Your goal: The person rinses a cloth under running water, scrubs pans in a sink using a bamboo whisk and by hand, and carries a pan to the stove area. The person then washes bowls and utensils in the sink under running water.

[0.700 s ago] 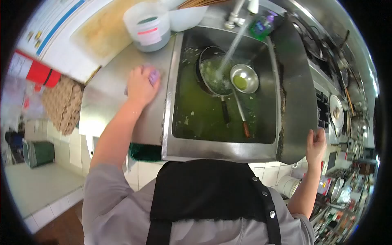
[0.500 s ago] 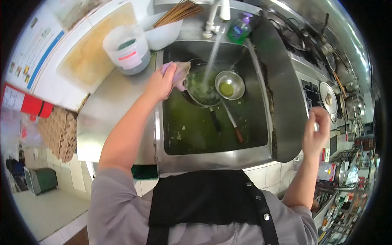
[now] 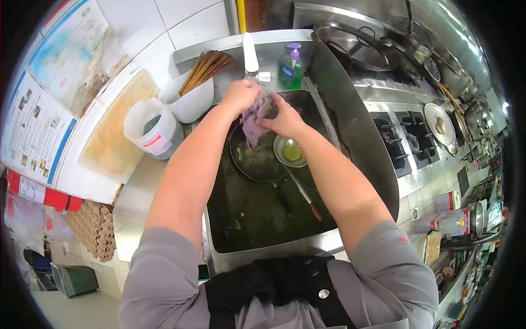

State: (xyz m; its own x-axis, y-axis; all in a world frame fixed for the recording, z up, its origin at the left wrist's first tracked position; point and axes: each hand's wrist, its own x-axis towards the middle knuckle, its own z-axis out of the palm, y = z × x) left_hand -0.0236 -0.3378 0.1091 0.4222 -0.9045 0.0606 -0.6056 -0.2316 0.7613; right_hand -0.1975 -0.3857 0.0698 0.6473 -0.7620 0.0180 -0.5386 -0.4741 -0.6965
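Note:
A wet purple-and-grey cloth (image 3: 253, 125) hangs bunched below the white-handled tap (image 3: 250, 54), over the far end of the sink. My left hand (image 3: 242, 96) is closed on its upper part. From the right side, my right hand (image 3: 284, 119) grips the same cloth, thumb in front and fingers partly hidden and blurred. Below the cloth a dark frying pan (image 3: 246, 164) lies in the murky green water, its handle pointing toward me. Beside it rests a ladle (image 3: 290, 152) with greenish liquid in its bowl and a wooden handle end.
The metal sink rim (image 3: 323, 241) surrounds the water. A green soap bottle (image 3: 292, 70) stands behind it. On the left are a white tub (image 3: 156, 131) and a white bowl (image 3: 192, 101) with thin sticks. A metal partition (image 3: 361, 126) separates the stove (image 3: 408, 134) on the right.
My right hand has come from over by the stove to the cloth. My left hand has carried the cloth from the sink's left edge to under the tap. The view has shifted.

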